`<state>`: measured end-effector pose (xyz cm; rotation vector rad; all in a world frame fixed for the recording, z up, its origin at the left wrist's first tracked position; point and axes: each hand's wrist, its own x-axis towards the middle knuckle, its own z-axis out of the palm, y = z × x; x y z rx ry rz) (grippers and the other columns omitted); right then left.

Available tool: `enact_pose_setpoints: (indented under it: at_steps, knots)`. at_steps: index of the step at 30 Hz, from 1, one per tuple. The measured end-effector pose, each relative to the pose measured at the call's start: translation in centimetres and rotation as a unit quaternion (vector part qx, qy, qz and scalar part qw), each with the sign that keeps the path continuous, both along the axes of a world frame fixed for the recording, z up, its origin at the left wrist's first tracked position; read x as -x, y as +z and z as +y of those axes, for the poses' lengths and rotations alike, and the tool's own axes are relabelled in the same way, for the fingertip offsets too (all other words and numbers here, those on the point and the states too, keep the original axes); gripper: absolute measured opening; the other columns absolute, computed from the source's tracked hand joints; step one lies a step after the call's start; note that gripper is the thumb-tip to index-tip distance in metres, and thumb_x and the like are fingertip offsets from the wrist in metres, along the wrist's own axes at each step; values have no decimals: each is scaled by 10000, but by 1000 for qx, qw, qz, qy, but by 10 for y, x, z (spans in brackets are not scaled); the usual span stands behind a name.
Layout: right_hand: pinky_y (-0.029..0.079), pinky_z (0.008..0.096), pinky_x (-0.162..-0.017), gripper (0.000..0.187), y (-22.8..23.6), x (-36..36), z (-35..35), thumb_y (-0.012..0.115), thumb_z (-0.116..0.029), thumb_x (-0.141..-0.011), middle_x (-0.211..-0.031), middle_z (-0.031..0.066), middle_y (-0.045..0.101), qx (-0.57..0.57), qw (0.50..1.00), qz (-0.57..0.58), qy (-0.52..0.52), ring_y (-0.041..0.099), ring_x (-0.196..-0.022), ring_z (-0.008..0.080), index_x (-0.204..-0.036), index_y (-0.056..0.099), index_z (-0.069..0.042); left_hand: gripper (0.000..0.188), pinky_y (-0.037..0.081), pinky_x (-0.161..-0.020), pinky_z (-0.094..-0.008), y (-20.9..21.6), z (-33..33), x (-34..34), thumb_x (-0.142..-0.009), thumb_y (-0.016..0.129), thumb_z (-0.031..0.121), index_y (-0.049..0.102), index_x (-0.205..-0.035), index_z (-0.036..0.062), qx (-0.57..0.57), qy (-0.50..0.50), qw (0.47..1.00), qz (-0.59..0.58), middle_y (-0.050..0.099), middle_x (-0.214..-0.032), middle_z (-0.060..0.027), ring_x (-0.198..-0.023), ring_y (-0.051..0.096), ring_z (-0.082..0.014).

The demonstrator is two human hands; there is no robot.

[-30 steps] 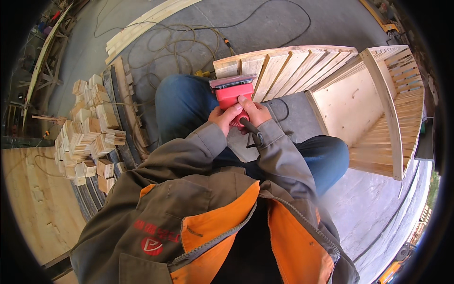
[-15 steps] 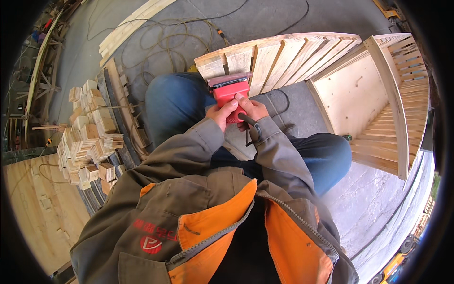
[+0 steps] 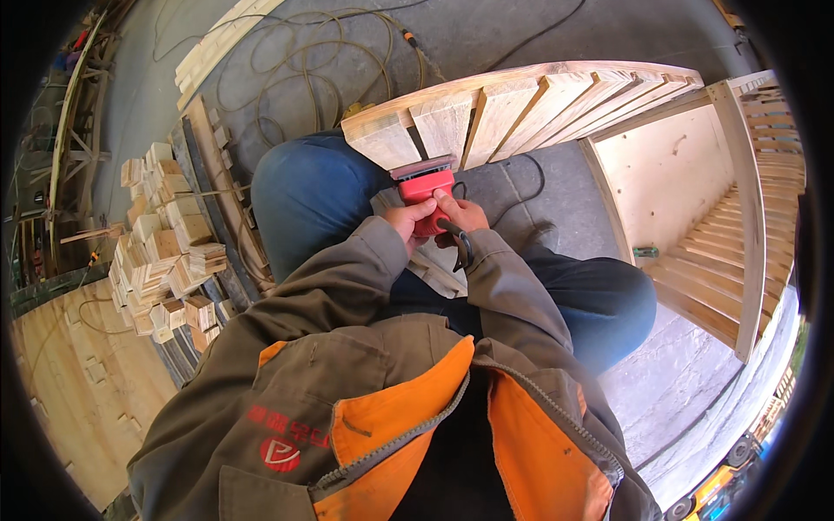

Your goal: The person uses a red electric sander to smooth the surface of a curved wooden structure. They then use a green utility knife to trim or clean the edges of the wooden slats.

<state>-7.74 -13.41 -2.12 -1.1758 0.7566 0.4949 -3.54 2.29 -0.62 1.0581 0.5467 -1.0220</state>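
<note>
While the slatted panel now shows more of its nearest slats past the tool than a second ago, we judge this a pause between strokes.
Just at the panel's lower left edge in view, our red sander points away from us, its long axis leaning slightly left; our left hand and right hand clasp it together, pad foremost, cable toward us. We cannot tell whether it touches wood.

A red power sander is held tilted, its flat pad turned toward the pale slatted wooden panel, its dark cord led from the rear end
</note>
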Motion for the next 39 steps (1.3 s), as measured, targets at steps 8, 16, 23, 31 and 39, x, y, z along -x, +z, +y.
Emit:
enact_pose_setpoints:
  at_steps: [8,16,23,31,39]
  knots:
    - [579,383,-518,697,-41,1,5,729,-590,-850,-869,173,676,-40,998,34,-21,675,-612,265,-1079,646,64,312,511,-934,-384,-18,-3,-2,-972,644,254,616,-1255,127,-44,1,999,22,683,-1142,-47,-1032,653,-169]
    - [581,385,-525,669,-2,13,1,740,-552,-860,-916,170,680,-15,999,-10,-46,685,-670,267,-1095,623,63,371,530,-902,-348,7,-1,10,-899,734,224,643,-1218,58,-22,-10,999,-40,708,-1093,-81,-1000,677,-196]
    - [579,392,-849,727,33,18,2,753,-509,-868,-1092,174,686,-193,968,-146,-64,694,-943,267,-1294,565,49,523,529,-947,-370,23,8,13,-894,760,197,572,-1266,-119,62,-19,983,-171,679,-1159,-181,-1039,681,-256]
    - [567,394,-873,516,63,25,14,775,-197,-833,-1105,152,687,-251,947,-194,-56,691,-972,273,-1264,595,23,478,501,-950,-326,66,33,26,-938,718,220,587,-1320,-36,-8,-109,966,-236,670,-1211,-130,-1075,647,-206]
    - [548,357,-815,512,85,30,24,820,-205,-760,-1049,111,704,-169,967,-190,-3,684,-914,222,-1188,647,15,406,473,-999,-316,164,87,-45,-1000,625,235,625,-1288,-51,-98,-8,834,-542,686,-1208,-144,-1132,617,-189]
